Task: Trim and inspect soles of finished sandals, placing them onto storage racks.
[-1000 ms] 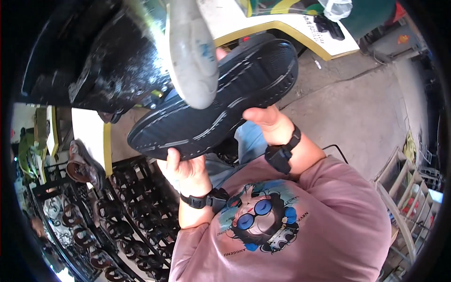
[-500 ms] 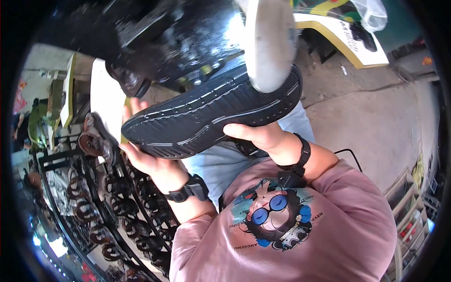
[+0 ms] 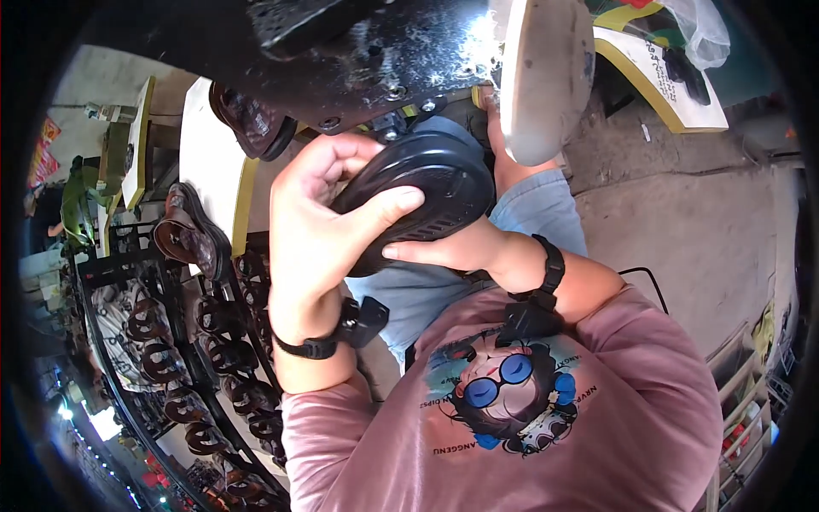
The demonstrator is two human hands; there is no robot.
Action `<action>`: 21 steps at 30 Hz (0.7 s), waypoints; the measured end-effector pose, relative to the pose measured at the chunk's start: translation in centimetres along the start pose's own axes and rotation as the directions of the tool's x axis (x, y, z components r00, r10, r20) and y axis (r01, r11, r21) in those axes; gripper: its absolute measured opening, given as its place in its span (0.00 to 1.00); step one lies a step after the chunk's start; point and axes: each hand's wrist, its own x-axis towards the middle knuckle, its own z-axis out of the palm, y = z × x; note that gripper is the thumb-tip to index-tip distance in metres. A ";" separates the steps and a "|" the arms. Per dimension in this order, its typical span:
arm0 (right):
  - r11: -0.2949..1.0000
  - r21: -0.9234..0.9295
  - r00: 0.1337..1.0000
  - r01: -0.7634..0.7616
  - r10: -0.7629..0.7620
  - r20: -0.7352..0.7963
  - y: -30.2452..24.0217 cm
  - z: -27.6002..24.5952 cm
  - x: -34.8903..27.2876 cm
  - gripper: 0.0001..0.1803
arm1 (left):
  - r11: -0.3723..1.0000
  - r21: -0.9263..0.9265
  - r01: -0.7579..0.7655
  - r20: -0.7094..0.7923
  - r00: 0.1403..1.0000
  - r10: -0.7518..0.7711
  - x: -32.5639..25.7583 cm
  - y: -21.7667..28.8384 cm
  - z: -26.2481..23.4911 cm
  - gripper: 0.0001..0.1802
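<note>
Both hands hold a black shoe (image 3: 444,181) with its ridged black sole turned partly up toward me. My left hand (image 3: 320,224) is closed on the near left side, its thumb lying across the sole and its fingers wrapped behind. Under the shoe's near edge, my right hand (image 3: 456,252) grips with the thumb on the sole; its other fingers are hidden. Just beyond the shoe is a dark machine (image 3: 358,81) with bolts on its underside. I cannot tell whether the two touch.
A pale, rounded disc-like part (image 3: 542,85) hangs at the machine's right. Brown shoes (image 3: 194,235) sit at the edge of a white table (image 3: 198,154) on the left. Below them stands a black rack (image 3: 175,367) with many shoes. Another white table (image 3: 661,85) is far right.
The shoe has swung from lying lengthwise across the view to end-on. My left hand has moved from under its left end to over its side, thumb on the sole. My right hand stays on it.
</note>
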 end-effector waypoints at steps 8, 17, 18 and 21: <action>0.905 -0.426 0.905 -0.001 -0.180 -0.385 0.8 -1.8 -3.6 0.46 | 0.868 -0.464 -0.174 -0.253 0.966 0.058 -2.6 -5.7 2.8 0.20; 0.550 -0.829 0.941 0.100 -0.322 -0.100 -5.5 -7.1 -1.7 0.32 | 0.711 -0.660 -0.241 -0.296 0.954 0.048 -4.0 -7.6 6.8 0.23; 0.524 -0.842 0.947 0.125 -0.316 -0.056 -6.3 -7.5 -1.2 0.31 | 0.712 -0.659 -0.242 -0.297 0.954 0.050 -4.0 -7.5 7.0 0.23; 0.435 -0.875 0.952 0.212 -0.294 0.084 -8.8 -8.1 0.4 0.26 | 0.588 -0.782 -0.206 -0.264 0.965 -0.012 -4.2 -7.4 7.3 0.20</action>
